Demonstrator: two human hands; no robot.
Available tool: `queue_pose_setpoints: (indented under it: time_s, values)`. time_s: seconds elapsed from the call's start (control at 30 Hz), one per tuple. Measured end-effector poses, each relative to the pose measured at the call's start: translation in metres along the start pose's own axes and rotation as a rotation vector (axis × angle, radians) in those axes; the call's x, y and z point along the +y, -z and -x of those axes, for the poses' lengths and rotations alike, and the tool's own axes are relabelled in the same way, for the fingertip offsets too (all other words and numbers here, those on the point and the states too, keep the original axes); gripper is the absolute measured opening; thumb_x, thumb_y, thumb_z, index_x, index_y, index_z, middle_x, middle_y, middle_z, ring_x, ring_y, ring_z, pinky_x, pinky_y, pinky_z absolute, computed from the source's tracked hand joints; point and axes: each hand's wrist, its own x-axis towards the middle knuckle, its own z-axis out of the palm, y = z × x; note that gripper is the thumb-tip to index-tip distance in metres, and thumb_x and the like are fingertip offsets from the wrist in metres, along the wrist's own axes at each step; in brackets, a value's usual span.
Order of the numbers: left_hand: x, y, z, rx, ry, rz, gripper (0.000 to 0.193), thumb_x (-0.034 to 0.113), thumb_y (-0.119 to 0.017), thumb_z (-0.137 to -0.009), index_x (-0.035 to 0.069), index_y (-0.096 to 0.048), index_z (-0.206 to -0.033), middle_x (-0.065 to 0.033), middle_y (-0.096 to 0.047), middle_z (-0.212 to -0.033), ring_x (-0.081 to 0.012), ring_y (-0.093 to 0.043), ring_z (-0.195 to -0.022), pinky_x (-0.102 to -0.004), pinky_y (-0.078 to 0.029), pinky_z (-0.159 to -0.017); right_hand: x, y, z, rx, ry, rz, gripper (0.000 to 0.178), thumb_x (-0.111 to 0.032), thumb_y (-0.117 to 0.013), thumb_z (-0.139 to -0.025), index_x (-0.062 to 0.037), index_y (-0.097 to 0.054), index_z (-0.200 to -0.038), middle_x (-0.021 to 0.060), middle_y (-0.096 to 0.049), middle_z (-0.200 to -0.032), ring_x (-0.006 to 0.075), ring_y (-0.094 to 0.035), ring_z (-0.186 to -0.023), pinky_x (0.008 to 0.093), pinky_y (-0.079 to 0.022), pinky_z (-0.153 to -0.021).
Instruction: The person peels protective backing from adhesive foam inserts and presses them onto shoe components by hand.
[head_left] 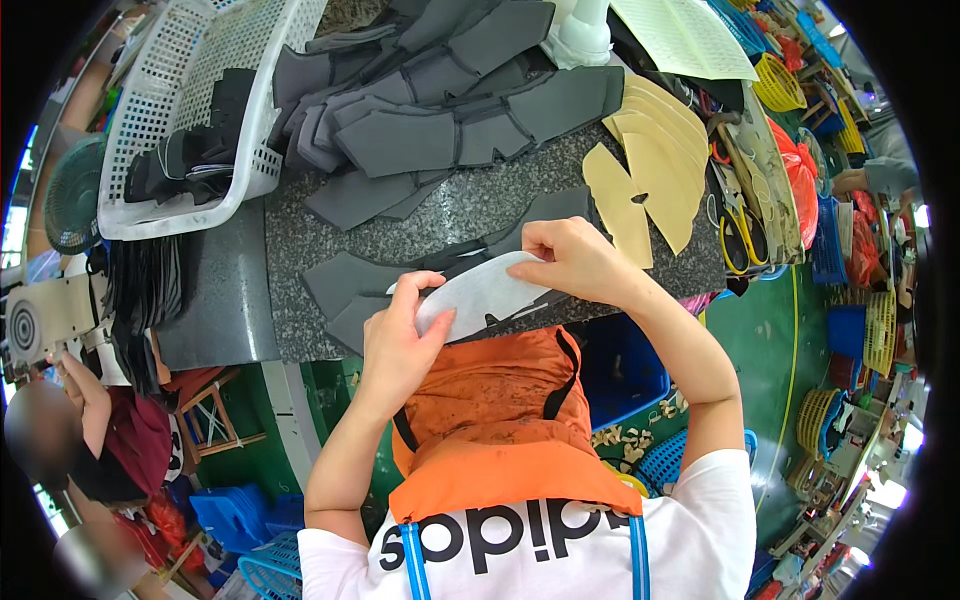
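Note:
Between my two hands is a white, curved, flat piece point(485, 298), with a small dark notch at its near edge. My left hand point(400, 335) pinches its left end between thumb and fingers. My right hand point(575, 262) grips its upper right end, fingers bent. Just beyond and under it, dark grey cut foam pieces point(345, 280) lie on the speckled stone tabletop point(425, 215). More grey foam pieces point(400, 140) are heaped behind. Right of them sit fanned tan curved pieces point(665, 150), a single one point(610, 195) lying closer to my right hand.
A white perforated basket point(185, 215) with black pieces stands at the left. Scissors point(740, 235) with yellow-and-black handles lie at the right edge. A blue bin point(630, 375) is below the table edge. At the left, another person's arm point(88, 395) reaches a machine point(45, 320).

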Motion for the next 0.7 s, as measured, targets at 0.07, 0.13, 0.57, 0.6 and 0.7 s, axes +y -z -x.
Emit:
queue_pose_setpoints:
  time_s: [0.07,0.13,0.57,0.6,0.7]
  values:
    - [0.005,-0.002,0.002,-0.023,-0.041,-0.138,0.038,0.022,-0.073,-0.082,0.011,-0.052,-0.111,-0.0133,-0.071,-0.089,-0.0239,-0.07,-0.077,-0.0342,-0.053,-0.066,-0.001,-0.001,0.002,-0.009,0.005,0.037,0.036,-0.036,-0.071,-0.077,-0.0037,-0.056,-0.078,0.0175,-0.061,-0.067,0.036,-0.063,-0.067,0.0428,-0.048,-0.059]
    - [0.009,0.004,-0.005,-0.077,-0.168,-0.484,0.038,0.02,-0.074,-0.08,0.01,-0.052,-0.109,-0.0109,-0.068,-0.08,-0.0252,-0.068,-0.07,-0.0351,-0.052,-0.063,0.0,-0.013,0.0,0.09,0.069,0.169,0.038,-0.038,-0.07,-0.078,-0.0036,-0.056,-0.075,0.016,-0.061,-0.066,0.0357,-0.063,-0.067,0.0426,-0.048,-0.059]
    - [0.038,0.039,-0.182,-0.328,-0.519,-0.398,0.052,0.001,-0.053,-0.081,0.005,-0.052,-0.133,-0.0219,-0.051,-0.136,-0.0353,-0.048,-0.128,-0.0394,-0.038,-0.107,0.03,0.017,0.079,0.67,0.172,0.786,0.021,-0.014,-0.07,-0.076,-0.0052,-0.061,-0.092,0.0076,-0.058,-0.091,0.0271,-0.06,-0.081,0.0381,-0.05,-0.068]
    - [0.05,0.035,-0.161,-0.242,-0.582,-0.408,0.051,-0.002,-0.051,-0.081,0.004,-0.054,-0.131,-0.0216,-0.054,-0.133,-0.0356,-0.05,-0.126,-0.0395,-0.041,-0.104,0.039,0.016,0.091,0.677,0.147,0.788,0.021,-0.014,-0.07,-0.076,-0.0052,-0.061,-0.092,0.0076,-0.058,-0.091,0.0271,-0.06,-0.081,0.0381,-0.05,-0.068]
    - [0.061,0.018,-0.082,-0.049,-0.814,-0.698,0.049,-0.006,-0.051,-0.079,0.003,-0.056,-0.127,-0.021,-0.057,-0.13,-0.0373,-0.054,-0.121,-0.0419,-0.045,-0.1,0.065,0.015,0.103,0.455,0.087,0.747,0.014,-0.007,-0.066,-0.07,-0.0043,-0.059,-0.082,0.0099,-0.053,-0.087,0.0266,-0.059,-0.083,0.0381,-0.051,-0.068]
